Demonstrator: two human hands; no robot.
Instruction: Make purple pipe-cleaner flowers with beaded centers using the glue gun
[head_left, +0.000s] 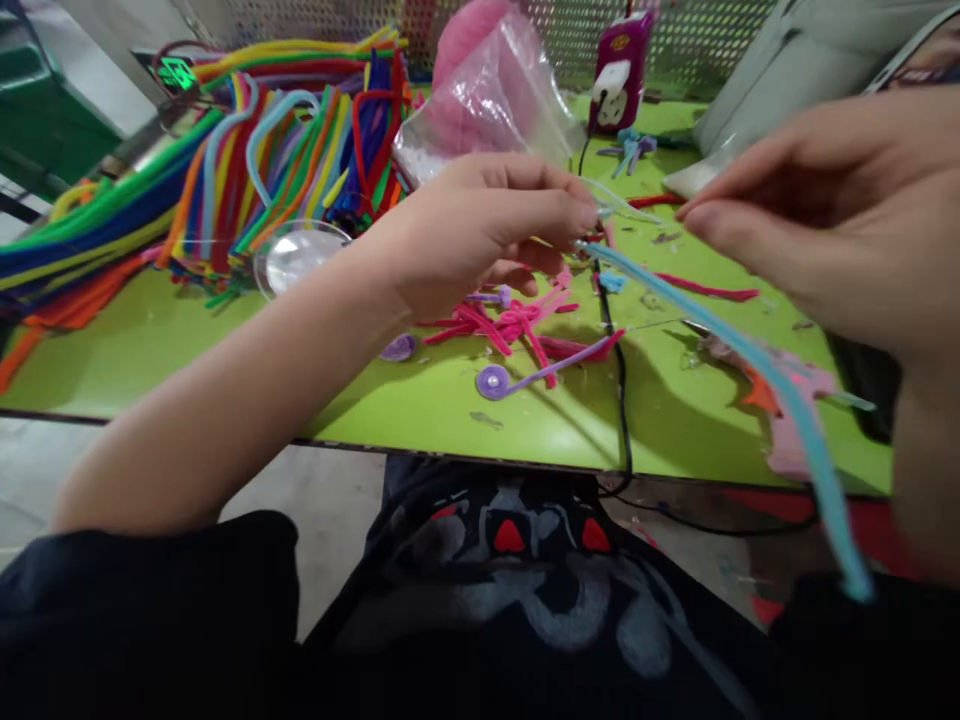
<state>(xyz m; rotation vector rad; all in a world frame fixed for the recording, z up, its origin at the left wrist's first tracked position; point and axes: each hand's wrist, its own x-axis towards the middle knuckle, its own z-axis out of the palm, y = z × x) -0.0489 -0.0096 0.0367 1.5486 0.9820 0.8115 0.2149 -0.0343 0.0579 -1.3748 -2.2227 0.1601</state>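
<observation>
So the left hand (pixel 510 215) has one end of a light-blue pipe cleaner (pixel 772 370) pinched in its fingertips, above the desk (pixel 420 425). Its long axis slants right and toward the body, curving down past the desk's near edge. The left's obviously nearer, since it's touching. The right hand's (pixel 817 220) thumb and finger look nearly together beyond the strand, but can't tell if they're gripping anything.
</observation>
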